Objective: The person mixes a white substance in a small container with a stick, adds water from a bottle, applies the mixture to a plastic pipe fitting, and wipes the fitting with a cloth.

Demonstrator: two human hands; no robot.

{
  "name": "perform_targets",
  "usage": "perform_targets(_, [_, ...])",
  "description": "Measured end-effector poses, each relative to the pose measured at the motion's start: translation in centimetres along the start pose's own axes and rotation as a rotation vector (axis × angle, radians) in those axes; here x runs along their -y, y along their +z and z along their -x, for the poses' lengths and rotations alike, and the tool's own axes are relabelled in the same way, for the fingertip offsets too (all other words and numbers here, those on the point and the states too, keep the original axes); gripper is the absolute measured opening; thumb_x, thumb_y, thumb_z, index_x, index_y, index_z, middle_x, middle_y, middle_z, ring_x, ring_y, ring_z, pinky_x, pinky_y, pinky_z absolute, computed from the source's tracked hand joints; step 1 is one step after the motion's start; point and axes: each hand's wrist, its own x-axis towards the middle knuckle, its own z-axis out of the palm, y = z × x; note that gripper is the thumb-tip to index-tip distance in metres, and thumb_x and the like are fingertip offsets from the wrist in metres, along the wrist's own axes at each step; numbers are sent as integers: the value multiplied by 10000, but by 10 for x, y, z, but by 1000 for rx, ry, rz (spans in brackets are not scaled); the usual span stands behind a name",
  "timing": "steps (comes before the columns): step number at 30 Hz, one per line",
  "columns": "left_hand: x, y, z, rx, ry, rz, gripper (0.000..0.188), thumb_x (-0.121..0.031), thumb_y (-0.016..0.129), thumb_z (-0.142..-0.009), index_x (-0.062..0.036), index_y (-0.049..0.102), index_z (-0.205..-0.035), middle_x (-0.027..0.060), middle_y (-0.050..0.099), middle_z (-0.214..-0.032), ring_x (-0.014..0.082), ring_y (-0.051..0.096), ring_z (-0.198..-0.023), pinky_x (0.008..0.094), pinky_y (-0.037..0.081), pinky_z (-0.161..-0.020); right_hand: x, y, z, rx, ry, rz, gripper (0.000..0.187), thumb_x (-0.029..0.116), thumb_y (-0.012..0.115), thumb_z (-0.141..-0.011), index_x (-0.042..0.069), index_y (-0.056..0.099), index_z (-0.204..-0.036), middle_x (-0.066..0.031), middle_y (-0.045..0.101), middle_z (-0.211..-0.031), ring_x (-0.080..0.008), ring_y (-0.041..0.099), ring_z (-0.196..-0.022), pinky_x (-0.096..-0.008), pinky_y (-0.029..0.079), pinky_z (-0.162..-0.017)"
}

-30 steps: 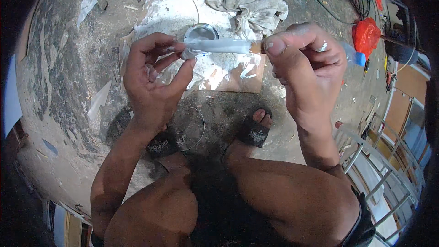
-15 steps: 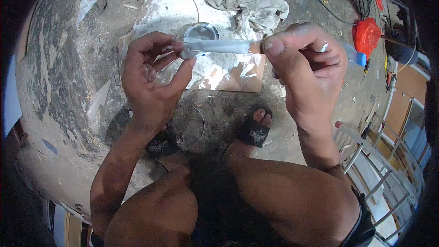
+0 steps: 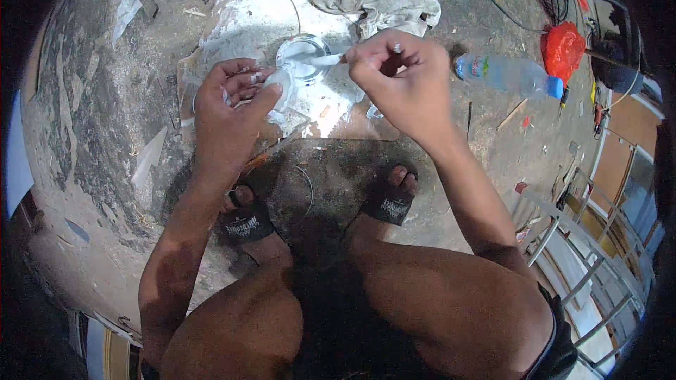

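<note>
Pinching a stick [image 3: 328,60] over the tin's [image 3: 303,36] right rim, the right hand [image 3: 405,77] risks dripping paste [image 3: 298,49] outside if it tilts, while the left hand [image 3: 229,109] grips a white scrap [image 3: 284,83] at the tin's lower left.

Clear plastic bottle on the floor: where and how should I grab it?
Probably best at the middle of the clear plastic bottle, coming down from above, with thumb and fingers on opposite long sides. It lies on its side, so the body is exposed from above, while the blue cap end points right, close to the red plastic bag.
</note>
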Motion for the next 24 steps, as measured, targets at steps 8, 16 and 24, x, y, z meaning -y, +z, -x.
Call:
perform_targets(8, [-12,0,-1,52,78,-86,348,-41,648,-816,0,490,-1124,122,606,-1068,156,573,-981,270,483,-844,-8,-9,-11,60,-28,-45,67,50,624,-752,0,668,-759,39,537,-584,-7,430,-567,-178,367,-496])
perform_targets(16, [-16,4,3,40,139,-59,330,-11,612,-836,-4,475,-1136,121,595,-1090,161,568,-1015,280,493,-841,-4,-15,-15,134,-39,-16,88,78,635,-778,-2,673,-779,46,534,-588,-10,422,-567,-183,359,-496])
perform_targets(24, [-22,1,2,71,272,-189,331,16,600,-829,-20,484,-1137,117,592,-1099,176,556,-1045,300,479,-860,-9,4,-14,156,-83,-40,133,131,677,-817,-2,675,-815,44,527,-586,-21,410,-564,-197,348,-490])
